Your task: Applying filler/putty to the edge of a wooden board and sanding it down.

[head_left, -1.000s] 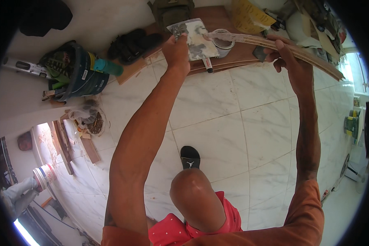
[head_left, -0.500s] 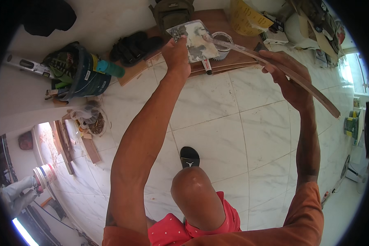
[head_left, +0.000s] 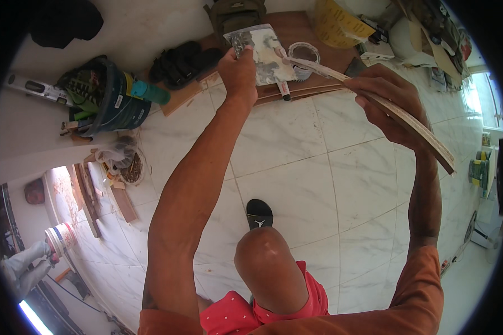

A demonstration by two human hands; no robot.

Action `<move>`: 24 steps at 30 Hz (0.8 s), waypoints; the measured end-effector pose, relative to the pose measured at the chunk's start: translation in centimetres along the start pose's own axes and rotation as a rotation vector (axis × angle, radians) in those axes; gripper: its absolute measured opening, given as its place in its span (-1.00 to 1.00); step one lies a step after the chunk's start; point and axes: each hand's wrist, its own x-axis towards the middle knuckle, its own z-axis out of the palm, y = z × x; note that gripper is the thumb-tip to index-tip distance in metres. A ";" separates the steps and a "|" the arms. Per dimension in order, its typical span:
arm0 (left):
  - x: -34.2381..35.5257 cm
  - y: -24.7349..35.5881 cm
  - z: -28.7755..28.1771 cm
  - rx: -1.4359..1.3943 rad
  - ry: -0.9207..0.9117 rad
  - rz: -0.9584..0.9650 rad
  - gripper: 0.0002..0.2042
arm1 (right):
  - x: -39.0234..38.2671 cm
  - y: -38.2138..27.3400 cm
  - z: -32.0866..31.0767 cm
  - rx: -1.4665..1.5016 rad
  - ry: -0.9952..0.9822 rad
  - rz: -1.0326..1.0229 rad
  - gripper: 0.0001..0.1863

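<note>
My left hand [head_left: 237,70] is closed on a flat plate [head_left: 265,50] smeared with white and grey paste, held out above a brown board [head_left: 332,72]. My right hand [head_left: 394,100] grips a long, narrow wooden strip [head_left: 427,134] slanting down to the right; its far end, with pale paste on it, reaches the paste on the plate. An open white tub [head_left: 313,72] sits just right of the plate, and a tool with a white handle and black tip [head_left: 285,92] shows below it. My left fingertips are partly hidden.
A dark bucket of tools [head_left: 109,114], black sandals [head_left: 181,64] and a backpack [head_left: 235,14] lie along the wall. Yellow sheets [head_left: 341,22] and clutter are at upper right. Wood offcuts [head_left: 123,204] rest on the tiled floor [head_left: 285,145]. Another person's legs [head_left: 31,265] show at lower left.
My right hand has come lower and turned, swinging the strip's near end downward while its far end stays at the plate. My left hand and the plate have shifted only slightly.
</note>
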 end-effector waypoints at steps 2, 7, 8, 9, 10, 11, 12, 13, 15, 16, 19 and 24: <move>-0.1 0.0 0.1 0.060 0.016 0.022 -0.87 | 0.4 -0.4 -0.4 -0.011 -0.077 -0.065 -0.66; 0.4 0.3 -0.6 0.062 0.020 0.031 -0.86 | 1.2 -0.5 -0.2 -0.054 -0.118 -0.100 -0.65; 0.3 0.4 -0.5 0.028 0.036 0.017 -0.88 | 1.2 -0.6 -0.2 -0.069 -0.120 -0.075 -0.66; 0.2 0.5 -0.4 0.028 0.036 0.016 -0.88 | 1.1 -0.5 -0.2 -0.068 -0.121 -0.075 -0.66; 0.2 0.6 -0.2 -0.006 0.061 0.002 -0.89 | 1.1 -0.5 -0.2 -0.071 -0.117 -0.073 -0.65; 0.2 0.7 -0.1 -0.040 0.086 -0.013 -0.89 | 1.1 -0.5 -0.3 -0.072 -0.114 -0.072 -0.64; 0.3 0.8 -0.1 -0.042 0.086 -0.013 -0.89 | 1.1 -0.3 -0.3 -0.074 -0.116 -0.072 -0.64; 0.5 0.8 -0.3 -0.058 0.084 -0.016 -0.90 | 1.1 0.2 -0.1 -0.099 -0.074 -0.096 -0.64; 0.7 0.8 -0.6 -0.076 0.084 -0.019 -0.90 | 1.2 0.8 -0.1 -0.125 -0.035 -0.120 -0.63; 0.8 0.6 -0.6 -0.081 0.082 -0.038 -0.90 | 1.3 1.1 -0.2 -0.108 0.033 -0.123 -0.65; 0.7 0.1 -0.8 -0.093 0.066 -0.073 -0.88 | 0.6 1.6 0.6 -0.044 0.147 0.000 -0.67; 0.2 -0.5 -1.5 -0.056 0.014 -0.167 -0.81 | 1.5 2.6 3.0 0.494 0.573 0.479 -0.67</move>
